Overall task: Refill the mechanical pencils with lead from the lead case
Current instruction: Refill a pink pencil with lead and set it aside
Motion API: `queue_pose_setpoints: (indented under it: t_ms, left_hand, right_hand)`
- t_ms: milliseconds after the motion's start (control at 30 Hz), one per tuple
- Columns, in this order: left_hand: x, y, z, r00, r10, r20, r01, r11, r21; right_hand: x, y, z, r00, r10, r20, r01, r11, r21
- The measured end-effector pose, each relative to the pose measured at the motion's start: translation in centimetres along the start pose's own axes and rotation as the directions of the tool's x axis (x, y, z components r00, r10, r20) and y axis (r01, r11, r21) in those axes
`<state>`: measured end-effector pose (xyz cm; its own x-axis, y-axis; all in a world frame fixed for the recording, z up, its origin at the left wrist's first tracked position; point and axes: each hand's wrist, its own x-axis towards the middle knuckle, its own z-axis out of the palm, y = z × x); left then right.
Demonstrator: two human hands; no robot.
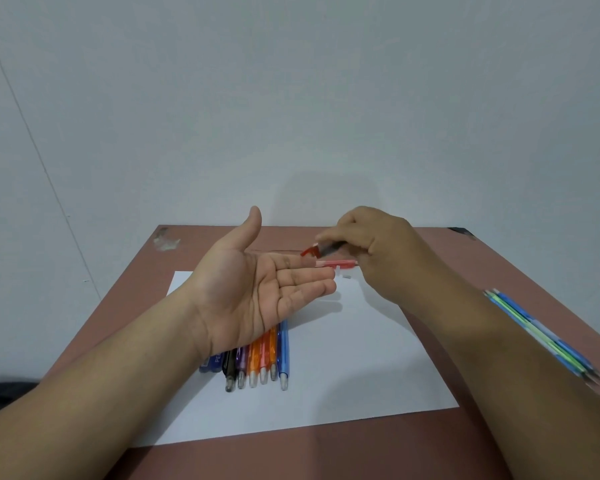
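Observation:
My left hand (pixel 257 289) is held palm up above the white paper (pixel 343 382), fingers together and flat, nothing visible in it. My right hand (pixel 371 244) pinches a small lead case with a red cap (pixel 317 251), tilted with its cap end just over my left fingertips. A red pencil (pixel 336 263) lies on the paper below the case, with a tiny pale part (pixel 346 277) beside it. A row of several coloured mechanical pencils (pixel 260 358) lies on the paper under my left wrist, tips toward me.
The paper lies on a brown table (pixel 499 271) set against a pale wall. Several blue and green pencils (pixel 541 337) lie bunched at the table's right, partly behind my right forearm. A scuffed patch (pixel 165 239) marks the far left corner.

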<state>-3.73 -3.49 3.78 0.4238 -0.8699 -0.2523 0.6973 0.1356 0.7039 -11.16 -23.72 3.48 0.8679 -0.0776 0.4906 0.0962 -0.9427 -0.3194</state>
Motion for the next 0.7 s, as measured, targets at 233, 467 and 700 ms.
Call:
queue_pose_setpoints:
  t_ms: [233,467,700]
  left_hand:
    - [-0.05,-0.03,0.10,1.000,0.001,-0.008,-0.001,1.000,-0.007]
    - [-0.11,0.00,0.05,1.000,-0.004,-0.003,0.004,1.000,-0.004]
    - [-0.17,-0.01,0.12,1.000,-0.005,0.000,0.005,1.000,0.000]
  right_hand:
    - [-0.38,0.12,0.02,0.998,0.022,-0.066,-0.013,0.992,0.129]
    - [-0.32,0.05,-0.11,0.996,0.043,-0.072,-0.030,0.984,0.178]
    - [-0.40,0.06,-0.20,0.996,0.055,-0.064,-0.040,0.975,0.218]
